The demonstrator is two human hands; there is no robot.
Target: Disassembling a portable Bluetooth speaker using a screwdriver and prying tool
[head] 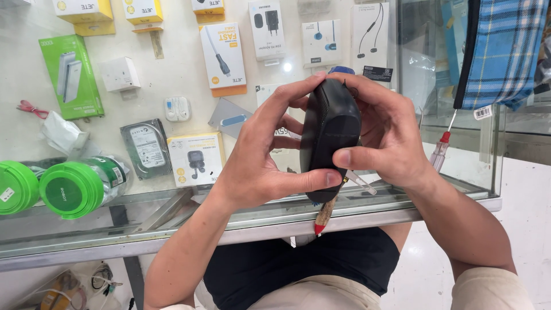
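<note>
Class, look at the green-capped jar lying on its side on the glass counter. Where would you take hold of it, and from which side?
Grip the green-capped jar around its clear body, coming from above. It lies on its side, so the rounded wall faces up. The wide green cap looks too broad for a sure grip. Both the left hand and right hand hold the black device.

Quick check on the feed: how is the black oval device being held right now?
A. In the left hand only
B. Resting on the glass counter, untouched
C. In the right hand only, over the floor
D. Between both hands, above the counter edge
D: the black oval device is gripped between the left hand and the right hand, thumbs pressed on its near side, above the glass counter.
</note>
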